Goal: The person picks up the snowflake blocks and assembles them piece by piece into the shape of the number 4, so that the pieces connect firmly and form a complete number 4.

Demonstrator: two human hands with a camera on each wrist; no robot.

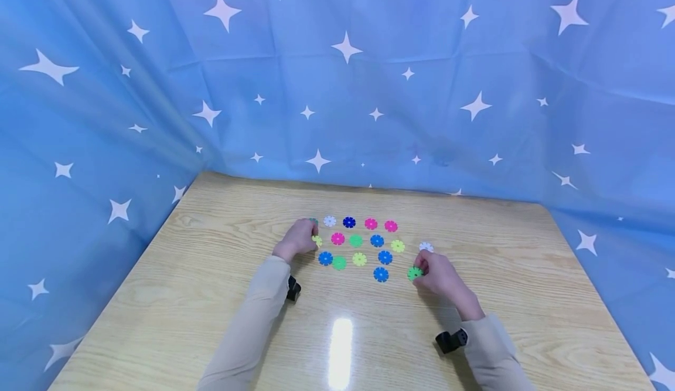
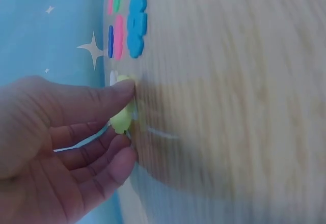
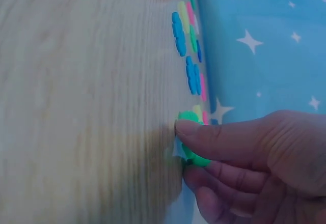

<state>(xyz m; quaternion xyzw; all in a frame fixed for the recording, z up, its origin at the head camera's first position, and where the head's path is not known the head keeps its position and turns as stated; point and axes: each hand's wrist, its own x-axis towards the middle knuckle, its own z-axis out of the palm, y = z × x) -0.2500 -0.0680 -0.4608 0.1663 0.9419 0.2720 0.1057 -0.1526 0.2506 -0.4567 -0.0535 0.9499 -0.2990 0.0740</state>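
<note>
My left hand (image 1: 299, 238) pinches a yellow notched plastic disc (image 2: 121, 118) between thumb and fingers, close over the table at the left end of the disc group. A teal disc (image 1: 313, 221) peeks out just behind that hand. On the right, my right hand (image 1: 439, 272) pinches a green notched disc (image 3: 189, 116) between thumb and fingertips. A white disc (image 1: 426, 247) lies just beyond the right hand, partly covered by it. Between the hands, blue discs (image 1: 381, 274), pink discs (image 1: 338, 238), and green discs (image 1: 355, 241) lie flat in loose rows.
A second white disc (image 1: 329, 221) and a dark blue disc (image 1: 349, 222) are in the back row. Yellow discs (image 1: 360, 259) lie among the others. The wooden table (image 1: 184, 297) meets a blue star-patterned curtain (image 1: 337, 104) at its back and sides.
</note>
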